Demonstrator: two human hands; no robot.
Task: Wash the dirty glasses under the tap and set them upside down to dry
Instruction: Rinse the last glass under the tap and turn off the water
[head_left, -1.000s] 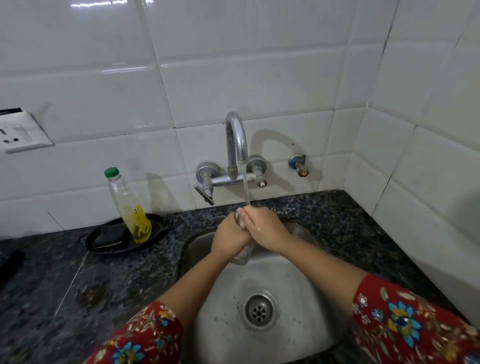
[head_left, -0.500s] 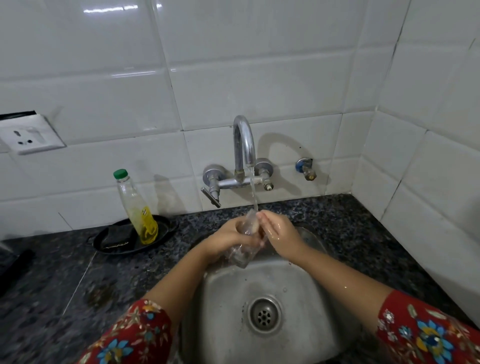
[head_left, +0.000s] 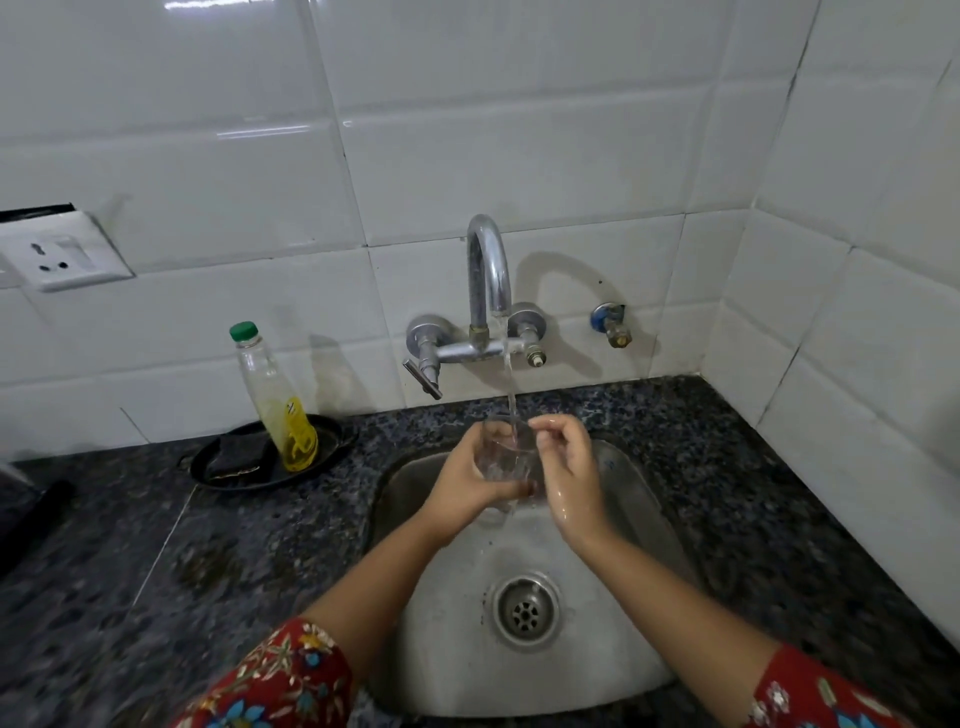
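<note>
A clear drinking glass (head_left: 503, 453) stands upright over the steel sink (head_left: 623, 499), mouth up under the running stream from the chrome tap (head_left: 485, 270). My left hand (head_left: 465, 480) wraps around its lower part from the left and grips it. My right hand (head_left: 569, 475) is at the glass's right side, wet, with fingertips touching the rim. Water falls into the glass and spills down toward the basin.
A black dish (head_left: 332, 441) on the dark granite counter (head_left: 156, 545) left of the sink holds a dark scrub pad (head_left: 236, 457) and a green-capped soap bottle (head_left: 275, 400). A wall socket (head_left: 62, 257) sits at far left. A small valve (head_left: 613, 325) is right of the tap. The drain (head_left: 525, 610) lies below my hands.
The glass went from being enclosed and tilted between both hands to standing upright under the stream. My right hand has opened away from it and now only touches the rim.
</note>
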